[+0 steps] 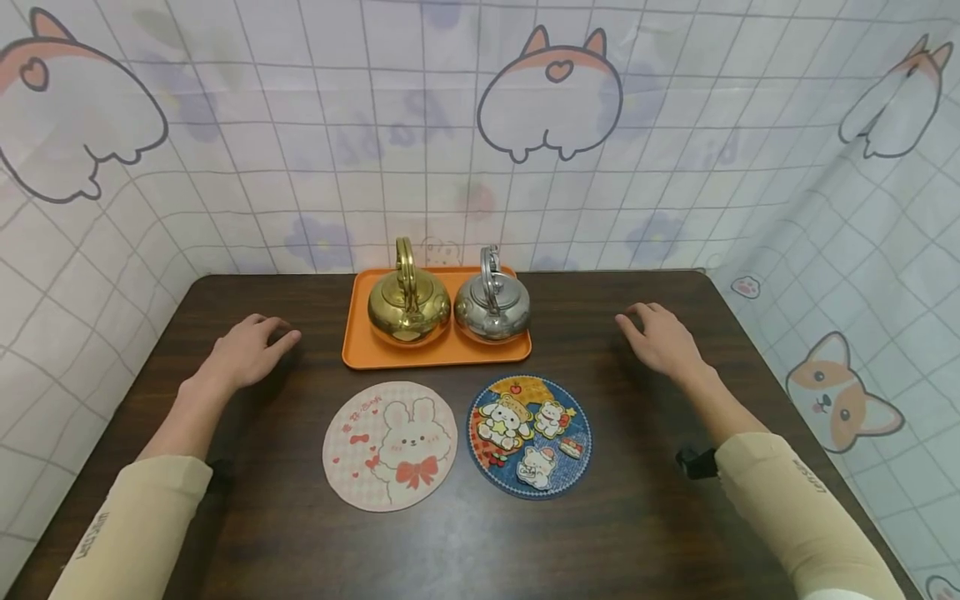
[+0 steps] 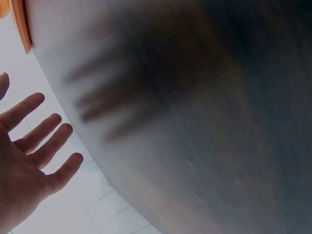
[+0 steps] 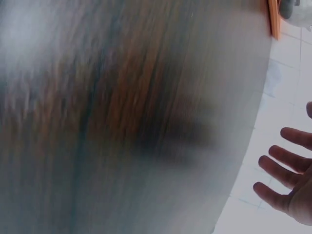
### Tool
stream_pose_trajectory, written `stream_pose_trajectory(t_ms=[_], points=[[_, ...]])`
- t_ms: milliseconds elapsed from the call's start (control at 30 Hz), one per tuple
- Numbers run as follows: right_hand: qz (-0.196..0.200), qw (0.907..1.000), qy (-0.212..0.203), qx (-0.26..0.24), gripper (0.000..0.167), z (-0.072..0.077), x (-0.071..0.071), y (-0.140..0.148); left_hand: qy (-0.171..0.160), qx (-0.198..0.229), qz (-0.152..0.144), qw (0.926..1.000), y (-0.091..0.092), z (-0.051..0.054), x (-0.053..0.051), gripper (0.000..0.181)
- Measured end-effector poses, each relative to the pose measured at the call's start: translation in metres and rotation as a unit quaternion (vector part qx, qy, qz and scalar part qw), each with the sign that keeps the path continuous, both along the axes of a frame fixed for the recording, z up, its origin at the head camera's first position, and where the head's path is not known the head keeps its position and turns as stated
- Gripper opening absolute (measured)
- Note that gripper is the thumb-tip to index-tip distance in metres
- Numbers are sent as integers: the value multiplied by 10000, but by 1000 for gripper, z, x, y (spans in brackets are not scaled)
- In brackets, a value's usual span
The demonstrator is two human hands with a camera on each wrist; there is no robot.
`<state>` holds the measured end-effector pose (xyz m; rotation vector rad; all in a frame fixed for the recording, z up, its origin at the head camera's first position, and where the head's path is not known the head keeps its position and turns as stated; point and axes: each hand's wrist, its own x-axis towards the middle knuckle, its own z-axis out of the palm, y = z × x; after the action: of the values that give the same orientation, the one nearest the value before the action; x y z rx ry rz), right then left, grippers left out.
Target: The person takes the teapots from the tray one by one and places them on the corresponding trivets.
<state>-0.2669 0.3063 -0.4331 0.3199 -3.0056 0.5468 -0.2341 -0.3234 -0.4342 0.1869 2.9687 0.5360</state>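
On an orange tray (image 1: pixel 435 357) at the table's back stand a gold kettle (image 1: pixel 408 307) and, to its right, a silver kettle (image 1: pixel 492 305). In front lie two round mats, a pink one with a rabbit (image 1: pixel 390 446) and a blue patterned one (image 1: pixel 530 436). My left hand (image 1: pixel 243 350) is left of the tray, holding nothing; the left wrist view shows its fingers (image 2: pixel 51 139) spread. To the right of the tray is my right hand (image 1: pixel 660 337), also holding nothing, its fingers (image 3: pixel 287 165) apart in the right wrist view. Neither hand touches the tray, kettles or mats.
The dark wooden table (image 1: pixel 420 558) reaches back to a white gridded cloth (image 1: pixel 420 167) with cartoon dogs, which also hangs at both sides. A black strap or device (image 1: pixel 697 462) shows at the right sleeve's cuff. Dark hand shadows fall on the tabletop (image 2: pixel 195 146).
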Motion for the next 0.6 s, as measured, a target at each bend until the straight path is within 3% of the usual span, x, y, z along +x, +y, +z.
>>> stream_pose_trajectory(t_ms=[267,600], points=[[58,9977,385,-556,53,-3,4,-6,357,620,-64,9974,17,3,3,54],[209,9897,781,-1185,43,2,9,-25,276,1218,131,9921,28,1,3,51]])
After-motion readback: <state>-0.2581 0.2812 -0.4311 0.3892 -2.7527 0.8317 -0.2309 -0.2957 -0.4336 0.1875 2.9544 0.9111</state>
